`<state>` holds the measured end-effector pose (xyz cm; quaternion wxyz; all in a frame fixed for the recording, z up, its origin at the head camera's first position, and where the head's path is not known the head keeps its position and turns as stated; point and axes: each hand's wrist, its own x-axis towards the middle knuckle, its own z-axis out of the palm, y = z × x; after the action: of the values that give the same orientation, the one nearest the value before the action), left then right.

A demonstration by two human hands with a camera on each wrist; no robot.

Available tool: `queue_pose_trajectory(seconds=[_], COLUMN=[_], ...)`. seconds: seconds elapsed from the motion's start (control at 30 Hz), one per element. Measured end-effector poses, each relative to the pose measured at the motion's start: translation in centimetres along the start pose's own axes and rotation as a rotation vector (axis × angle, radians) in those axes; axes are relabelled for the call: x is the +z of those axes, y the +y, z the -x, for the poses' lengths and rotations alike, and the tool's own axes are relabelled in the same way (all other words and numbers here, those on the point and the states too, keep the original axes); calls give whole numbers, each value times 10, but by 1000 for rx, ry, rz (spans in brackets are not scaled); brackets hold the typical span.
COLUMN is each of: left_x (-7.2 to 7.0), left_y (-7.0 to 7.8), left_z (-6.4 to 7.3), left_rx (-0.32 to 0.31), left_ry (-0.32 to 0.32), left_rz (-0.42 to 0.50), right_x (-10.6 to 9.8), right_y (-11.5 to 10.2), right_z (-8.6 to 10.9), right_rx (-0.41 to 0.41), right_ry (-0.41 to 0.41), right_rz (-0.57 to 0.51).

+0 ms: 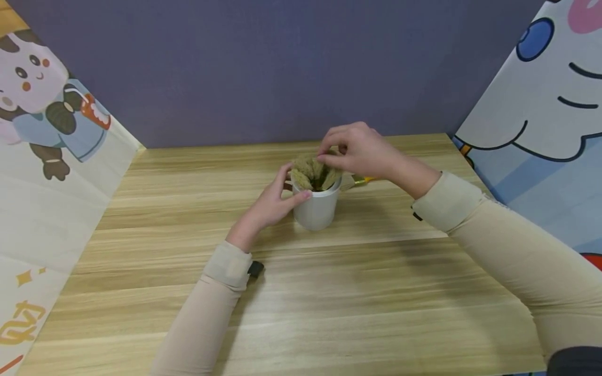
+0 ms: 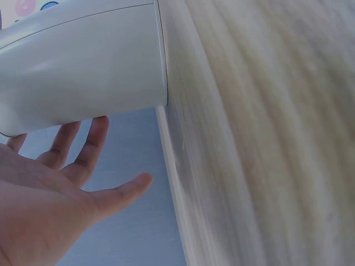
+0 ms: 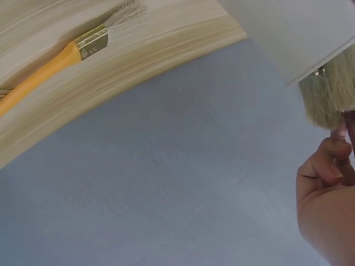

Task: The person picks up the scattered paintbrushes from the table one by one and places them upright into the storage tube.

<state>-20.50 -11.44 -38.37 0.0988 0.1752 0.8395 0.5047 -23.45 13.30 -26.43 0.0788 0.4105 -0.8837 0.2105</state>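
Observation:
A white cup (image 1: 315,210) stands upright on the table, with several paintbrushes (image 1: 307,171) in it, pale bristles up. My left hand (image 1: 269,202) holds the cup from the left, thumb along the near rim and fingers behind. In the left wrist view, some fingers (image 2: 91,149) touch the cup wall (image 2: 89,66) and the little finger sticks out free. Over the cup's right side, my right hand (image 1: 358,149) pinches the bristle tips of a paintbrush (image 3: 327,94), fingers curled. The brush handles are hidden inside the cup.
A loose paintbrush with an orange handle (image 3: 61,58) lies on the wooden table (image 1: 329,303) just right of the cup. More bristles (image 3: 5,92) show at that view's left edge. A grey-blue wall (image 1: 282,73) rises behind the table, with cartoon-printed panels (image 1: 61,104) at the sides.

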Motion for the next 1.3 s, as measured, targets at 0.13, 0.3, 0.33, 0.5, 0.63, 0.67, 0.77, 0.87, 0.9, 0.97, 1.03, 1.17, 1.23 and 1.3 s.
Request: queue_pose_trajectory(seconds=[0.13,0.3,0.33,0.5,0.63,0.67,0.77,0.87,0.9,0.97,1.03,1.17,1.23,1.3], left_x=[0,1,1,1,1,1,1,2,2,2,2,2,2,2], left_y=[-1,-1,-1,0,1,0,-1,-2,-2,-2,-1,0,0,1], left_z=[0,0,0,0,0,0,0,0,0,0,1,1,1,1], left_rx=[-3,-6,-6,-29,-42,-44,-44,-41,-41,-42,-43,-50,-54,-56], left_ry=[0,5,5,3,6,6,8,8,8,9,9,14,14,12], left_rz=[0,-6,-6,-11,-13,-13,-16,-19,-21,-20,-20,-21,-22,-24], right_x=[-3,-17,-21,-40,-48,-49,-47,-43,-42,-38,-34,-24,-18,-13], right_y=[1,7,9,32,58,64,88,113,122,138,153,177,185,192], right_z=[2,9,12,32,54,60,79,99,106,120,133,153,160,166], right_rx=[1,53,70,191,337,375,479,590,622,679,717,769,784,792], right_ry=[0,41,49,67,62,58,39,14,0,-24,-55,-99,-105,-102], right_rz=[15,58,61,71,58,53,42,8,-2,-24,-29,-50,-74,-93])
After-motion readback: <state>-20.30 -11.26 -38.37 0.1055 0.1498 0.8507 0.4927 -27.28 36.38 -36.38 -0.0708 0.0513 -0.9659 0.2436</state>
